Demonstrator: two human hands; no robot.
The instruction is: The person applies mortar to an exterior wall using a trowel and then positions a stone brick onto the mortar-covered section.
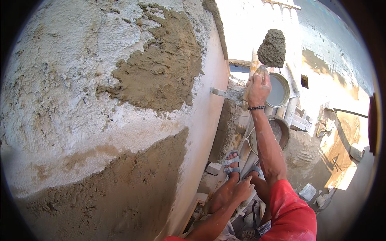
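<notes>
My right hand [259, 87] grips a trowel by its handle [261, 72], with a thick lump of wet grey mortar [272, 48] on the blade, held out above a bucket of greyish water [276, 91]. My left hand [243, 188] is lower, by my legs, closed around something pale I cannot make out clearly. To the left is a rough whitewashed wall [64, 72] with a fresh patch of mortar [161, 68] high up and a wide band of grey render [112, 193] below.
I stand in sandals [231, 162] on planks and poles beside the wall. A second bucket [283, 130] sits under my right forearm. Rubble [307, 192] and a white cylindrical object [357, 152] lie on the right, near a pale brick wall [325, 40].
</notes>
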